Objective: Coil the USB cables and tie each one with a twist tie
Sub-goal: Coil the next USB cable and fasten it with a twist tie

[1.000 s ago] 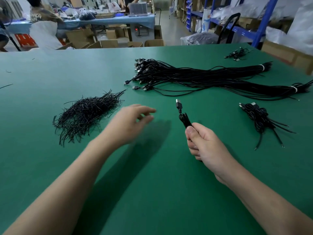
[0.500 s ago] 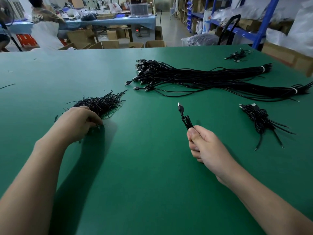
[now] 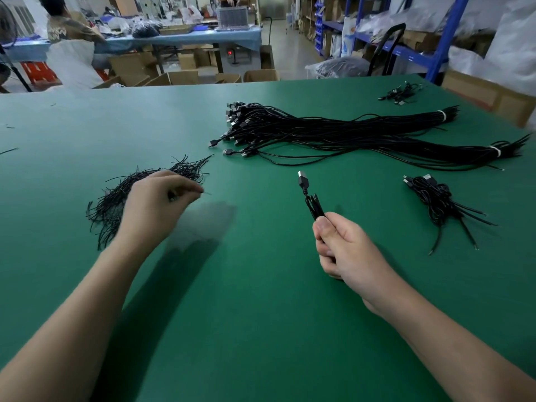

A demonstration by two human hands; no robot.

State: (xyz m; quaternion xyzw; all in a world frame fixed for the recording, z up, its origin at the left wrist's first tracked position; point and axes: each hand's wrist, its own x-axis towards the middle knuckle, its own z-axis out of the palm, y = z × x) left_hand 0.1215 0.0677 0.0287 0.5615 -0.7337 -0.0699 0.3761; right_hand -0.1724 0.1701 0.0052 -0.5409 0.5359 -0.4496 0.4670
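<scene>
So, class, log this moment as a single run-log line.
left hand: pinches a twist tie at the tie pile | right hand: grips coiled USB cable | tying: not yet done

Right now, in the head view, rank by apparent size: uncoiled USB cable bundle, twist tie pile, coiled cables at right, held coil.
1. uncoiled USB cable bundle
2. twist tie pile, partly behind the left hand
3. coiled cables
4. held coil, mostly hidden in the right hand, so unsure
</scene>
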